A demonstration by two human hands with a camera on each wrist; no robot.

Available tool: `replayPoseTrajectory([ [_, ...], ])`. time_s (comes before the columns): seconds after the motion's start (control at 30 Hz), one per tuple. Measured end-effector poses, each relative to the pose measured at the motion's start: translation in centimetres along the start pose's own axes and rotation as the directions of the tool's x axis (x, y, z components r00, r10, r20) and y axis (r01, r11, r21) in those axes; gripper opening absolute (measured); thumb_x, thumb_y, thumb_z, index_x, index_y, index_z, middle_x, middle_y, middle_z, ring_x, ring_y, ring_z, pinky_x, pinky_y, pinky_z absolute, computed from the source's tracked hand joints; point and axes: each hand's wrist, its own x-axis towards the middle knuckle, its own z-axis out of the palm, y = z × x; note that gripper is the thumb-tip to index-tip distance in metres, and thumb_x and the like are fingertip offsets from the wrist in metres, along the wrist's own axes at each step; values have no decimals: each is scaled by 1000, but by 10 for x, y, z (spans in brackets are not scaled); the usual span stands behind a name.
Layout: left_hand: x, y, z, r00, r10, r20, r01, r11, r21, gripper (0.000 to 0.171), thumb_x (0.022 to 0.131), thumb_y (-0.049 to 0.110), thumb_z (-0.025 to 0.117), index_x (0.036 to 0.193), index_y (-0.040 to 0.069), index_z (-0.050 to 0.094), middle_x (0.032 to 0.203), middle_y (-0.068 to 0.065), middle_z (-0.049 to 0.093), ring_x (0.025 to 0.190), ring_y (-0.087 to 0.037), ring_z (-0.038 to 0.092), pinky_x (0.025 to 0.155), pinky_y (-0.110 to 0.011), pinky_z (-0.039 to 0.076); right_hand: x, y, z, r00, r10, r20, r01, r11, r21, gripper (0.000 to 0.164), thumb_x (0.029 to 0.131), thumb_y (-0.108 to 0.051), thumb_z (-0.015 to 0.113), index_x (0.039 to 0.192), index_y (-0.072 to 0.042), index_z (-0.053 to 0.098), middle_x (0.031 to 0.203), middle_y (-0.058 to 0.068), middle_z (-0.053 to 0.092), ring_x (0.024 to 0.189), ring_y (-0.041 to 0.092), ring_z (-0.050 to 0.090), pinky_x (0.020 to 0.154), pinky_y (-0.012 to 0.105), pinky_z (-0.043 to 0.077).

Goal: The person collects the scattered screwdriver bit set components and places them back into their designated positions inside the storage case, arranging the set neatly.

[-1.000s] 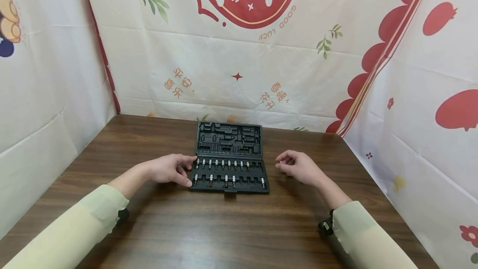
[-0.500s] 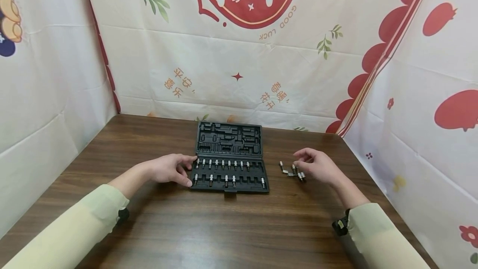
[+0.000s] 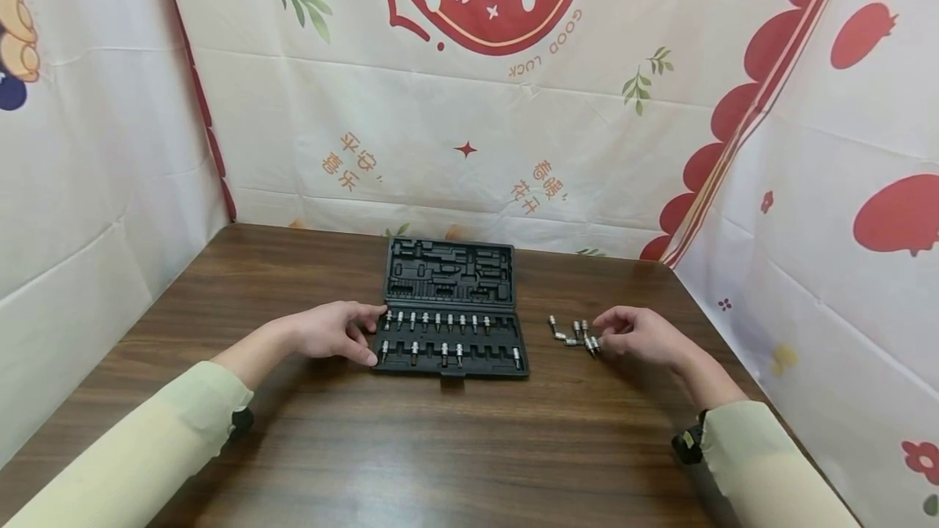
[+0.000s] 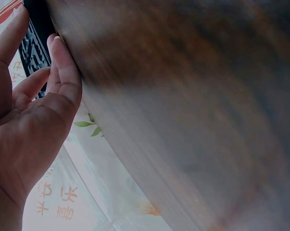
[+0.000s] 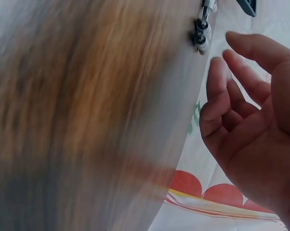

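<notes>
While left grip (image 3: 332, 331) touches case (image 3: 451, 306), right grip (image 3: 645, 336) beside sockets (image 3: 590, 343)

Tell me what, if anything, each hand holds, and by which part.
The right hand, beside the loose socket bits, holds nothing. The left hand touches the black case at its left edge; whether it grips there cannot be told.

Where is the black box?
In the head view, the black box lies open on the table, between the left hand at its left edge and the loose metal bits.
</notes>
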Motion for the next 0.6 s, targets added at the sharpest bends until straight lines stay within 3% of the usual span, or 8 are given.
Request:
replayPoseTrajectory([
  [0.23, -2, 0, -2, 1000, 15, 3, -15, 1000, 18, 96, 95, 26, 88, 168, -6, 35, 144, -24, 62, 108, -15, 72, 93, -32, 58, 1, 10, 0, 999, -2, 54, 3, 1000, -4, 34, 99, -16, 80, 128, -2, 72, 96, 7, 68, 81, 19, 64, 70, 32, 54],
  [0.6, 0, -1, 0, 1000, -4, -9, 5, 1000, 13, 95, 94, 25, 89, 168, -3, 37, 143, -21, 63, 108, -16, 72, 94, -34, 57, 2, 9, 4, 998, -18, 56, 19, 1000, -23, 30, 100, -15, 77, 128, -5, 72, 85, 4, 64, 77, 18, 61, 68, 30, 49],
])
